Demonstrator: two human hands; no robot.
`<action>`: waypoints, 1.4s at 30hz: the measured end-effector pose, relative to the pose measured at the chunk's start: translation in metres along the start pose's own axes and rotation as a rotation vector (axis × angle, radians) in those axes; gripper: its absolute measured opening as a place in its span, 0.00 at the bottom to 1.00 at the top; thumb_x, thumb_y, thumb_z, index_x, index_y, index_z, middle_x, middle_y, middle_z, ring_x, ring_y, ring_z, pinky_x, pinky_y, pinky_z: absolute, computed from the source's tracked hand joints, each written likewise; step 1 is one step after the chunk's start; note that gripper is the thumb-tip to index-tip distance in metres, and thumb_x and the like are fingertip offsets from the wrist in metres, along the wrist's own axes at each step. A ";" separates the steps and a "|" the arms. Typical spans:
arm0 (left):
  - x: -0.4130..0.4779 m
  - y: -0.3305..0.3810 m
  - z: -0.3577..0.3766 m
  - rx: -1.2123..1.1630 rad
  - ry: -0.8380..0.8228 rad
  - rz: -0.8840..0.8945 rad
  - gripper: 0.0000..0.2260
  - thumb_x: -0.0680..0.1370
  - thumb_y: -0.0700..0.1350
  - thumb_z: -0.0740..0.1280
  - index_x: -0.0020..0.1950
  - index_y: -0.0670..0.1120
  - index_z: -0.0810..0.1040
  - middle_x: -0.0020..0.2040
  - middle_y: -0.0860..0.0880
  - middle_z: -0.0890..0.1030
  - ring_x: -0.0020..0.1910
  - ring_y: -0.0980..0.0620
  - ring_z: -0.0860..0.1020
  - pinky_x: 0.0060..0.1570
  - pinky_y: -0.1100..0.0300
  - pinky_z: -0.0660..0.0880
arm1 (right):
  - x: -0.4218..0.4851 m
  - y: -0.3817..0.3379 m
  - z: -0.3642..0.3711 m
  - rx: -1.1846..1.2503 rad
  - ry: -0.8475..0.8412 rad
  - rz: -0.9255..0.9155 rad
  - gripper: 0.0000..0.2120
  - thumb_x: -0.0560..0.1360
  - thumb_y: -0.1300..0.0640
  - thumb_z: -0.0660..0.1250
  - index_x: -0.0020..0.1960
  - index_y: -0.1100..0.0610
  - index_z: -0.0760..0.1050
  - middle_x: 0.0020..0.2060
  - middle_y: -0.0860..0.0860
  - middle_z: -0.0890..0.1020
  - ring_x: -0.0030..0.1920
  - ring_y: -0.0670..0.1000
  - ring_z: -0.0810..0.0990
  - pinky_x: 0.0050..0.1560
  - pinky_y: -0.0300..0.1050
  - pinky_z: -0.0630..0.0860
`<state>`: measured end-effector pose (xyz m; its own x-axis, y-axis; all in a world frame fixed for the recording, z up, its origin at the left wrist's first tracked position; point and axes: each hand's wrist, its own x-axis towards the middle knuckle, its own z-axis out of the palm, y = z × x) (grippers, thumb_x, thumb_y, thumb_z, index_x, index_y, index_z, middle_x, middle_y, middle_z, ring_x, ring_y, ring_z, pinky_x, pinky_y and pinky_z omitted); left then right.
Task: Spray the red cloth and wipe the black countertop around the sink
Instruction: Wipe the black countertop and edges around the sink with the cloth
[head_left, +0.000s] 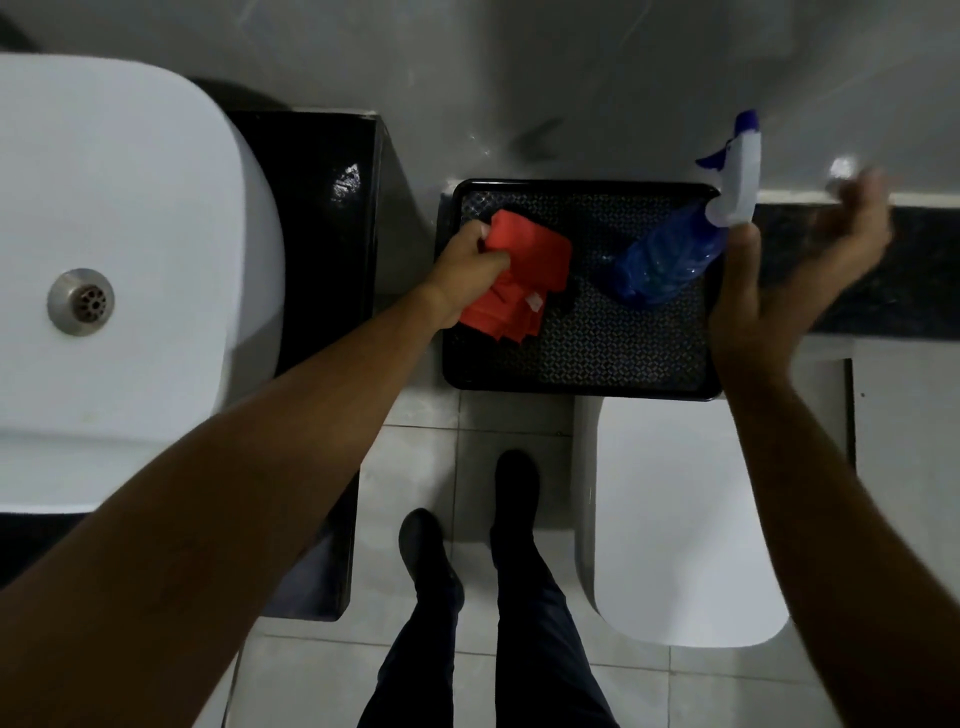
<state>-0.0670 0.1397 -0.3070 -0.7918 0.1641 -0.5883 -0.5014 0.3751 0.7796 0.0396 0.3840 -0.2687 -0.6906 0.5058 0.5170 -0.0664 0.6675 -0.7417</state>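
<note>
A red cloth (524, 280) lies crumpled on the left side of a black patterned tray (623, 353). My left hand (465, 273) is closed around its near edge. A blue spray bottle (670, 254) with a white and blue trigger head (737, 171) stands tilted on the tray's right side. My right hand (789, 270) is spread open beside the bottle's neck, thumb just under the white head, fingers blurred and apart from it. The black countertop (322, 208) runs along the right side of the white sink (119, 249).
The tray rests on a white toilet lid (685, 519) and a dark ledge (883, 291) by the grey wall. A metal drain (80, 301) sits in the sink. My legs and dark shoes (514, 488) stand on the tiled floor between counter and toilet.
</note>
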 end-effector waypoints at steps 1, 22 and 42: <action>-0.003 0.006 -0.004 -0.037 0.000 0.010 0.08 0.74 0.38 0.65 0.42 0.51 0.72 0.38 0.49 0.78 0.35 0.53 0.78 0.36 0.60 0.76 | -0.008 -0.011 -0.006 0.037 0.039 -0.093 0.23 0.79 0.51 0.66 0.67 0.63 0.65 0.57 0.54 0.71 0.56 0.56 0.74 0.55 0.52 0.74; -0.081 0.101 -0.181 0.875 0.628 0.694 0.19 0.78 0.46 0.60 0.67 0.42 0.75 0.64 0.41 0.78 0.69 0.40 0.71 0.69 0.51 0.66 | 0.029 -0.169 0.172 0.393 -0.638 0.416 0.07 0.77 0.57 0.66 0.53 0.59 0.78 0.38 0.53 0.82 0.40 0.54 0.79 0.43 0.49 0.76; -0.070 0.056 -0.200 1.047 0.535 0.291 0.26 0.85 0.52 0.45 0.81 0.43 0.46 0.82 0.44 0.46 0.81 0.44 0.43 0.78 0.39 0.40 | -0.003 -0.160 0.316 -0.448 -1.205 -1.051 0.32 0.79 0.48 0.50 0.80 0.55 0.49 0.80 0.56 0.53 0.80 0.58 0.49 0.79 0.62 0.46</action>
<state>-0.1090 -0.0332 -0.1792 -0.9962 0.0597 -0.0639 0.0480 0.9841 0.1710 -0.1752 0.1028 -0.2869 -0.6195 -0.7804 -0.0842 -0.7819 0.6231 -0.0222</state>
